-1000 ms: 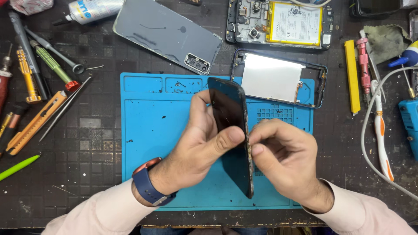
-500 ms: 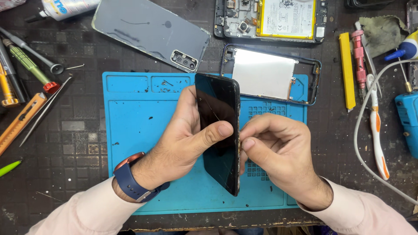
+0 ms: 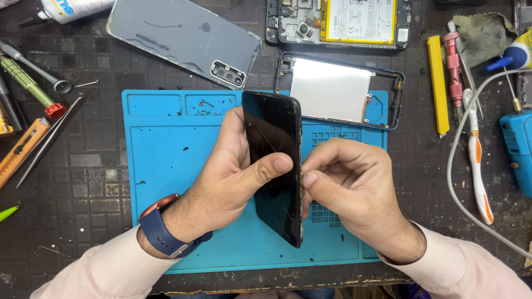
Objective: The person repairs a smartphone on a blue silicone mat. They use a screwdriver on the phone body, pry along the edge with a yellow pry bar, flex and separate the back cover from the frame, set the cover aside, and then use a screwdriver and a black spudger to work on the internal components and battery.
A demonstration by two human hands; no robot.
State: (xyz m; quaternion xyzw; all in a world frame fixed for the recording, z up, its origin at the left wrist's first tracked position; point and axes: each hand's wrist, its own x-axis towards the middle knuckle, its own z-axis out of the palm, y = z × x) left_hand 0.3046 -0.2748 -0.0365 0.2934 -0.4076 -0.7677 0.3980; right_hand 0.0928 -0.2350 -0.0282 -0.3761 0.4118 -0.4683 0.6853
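Gripped between both hands at the centre of the head view, a black phone screen panel (image 3: 275, 160) was held on edge above the blue silicone mat (image 3: 177, 160). It was clasped by the left hand (image 3: 233, 177), the thumb laid flat across the dark glass and the fingers wrapped behind it; this seemed meant to steady the panel while its right rim was worked. The right hand (image 3: 354, 194) was closed into a pinch against that rim, thumb and forefinger pressed together at the edge; whether a sliver of adhesive or a small tool was held there could not be told. Fine scratches and pale residue along the edge could be seen. A dark blue watch (image 3: 163, 230) was worn on the left wrist.

Just beyond the panel, at upper centre right, an empty phone frame with a silver plate (image 3: 332, 88) was laid half on the mat. Above it, at the top edge, an opened phone body with a yellow-bordered battery (image 3: 343, 22) was set. A grey back cover (image 3: 183, 39) was placed at upper left. Screwdrivers and tweezers (image 3: 47, 138) were spread along the left of the bench (image 3: 72, 182). At the right, a yellow pry tool (image 3: 438, 83), a white cable (image 3: 465, 138) and a blue device (image 3: 518, 144) were kept well apart from the hands, so nothing stood in their way.
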